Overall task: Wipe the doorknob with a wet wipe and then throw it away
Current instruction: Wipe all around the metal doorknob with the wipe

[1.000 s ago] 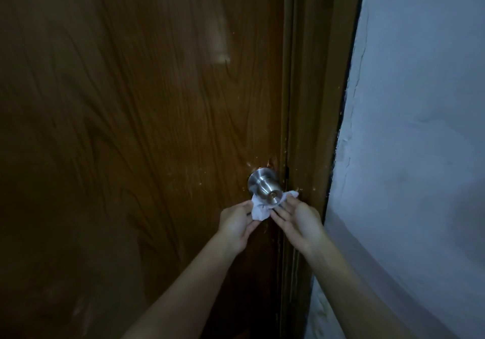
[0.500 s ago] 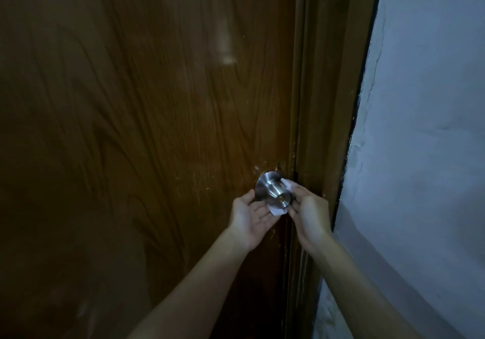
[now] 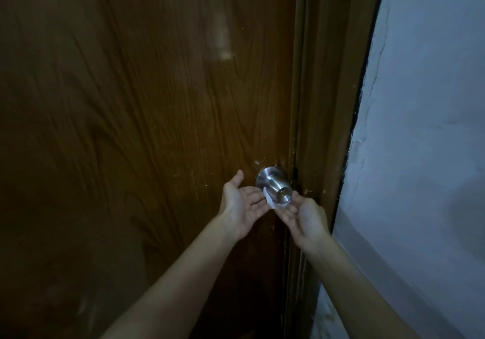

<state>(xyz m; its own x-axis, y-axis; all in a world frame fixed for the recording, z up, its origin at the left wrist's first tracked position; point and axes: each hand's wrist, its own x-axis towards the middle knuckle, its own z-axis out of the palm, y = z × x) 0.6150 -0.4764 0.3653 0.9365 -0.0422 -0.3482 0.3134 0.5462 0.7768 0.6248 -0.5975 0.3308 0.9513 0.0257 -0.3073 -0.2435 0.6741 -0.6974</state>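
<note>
The wet wipe (image 3: 273, 202) sits under the doorknob (image 3: 275, 190), pinched in the right hand (image 3: 305, 220) to rub its underside, while the left hand (image 3: 241, 203), palm up and released, cups just beside the knob

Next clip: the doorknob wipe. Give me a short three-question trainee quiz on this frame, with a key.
1. True or false: the wet wipe sits under the doorknob.
2. Which hand is open, palm up, beside the knob? A) left hand B) right hand
3. Fill in: right of the wooden door and its frame is a pale ____.

Key: 1 true. 2 A. 3 wall.
</note>
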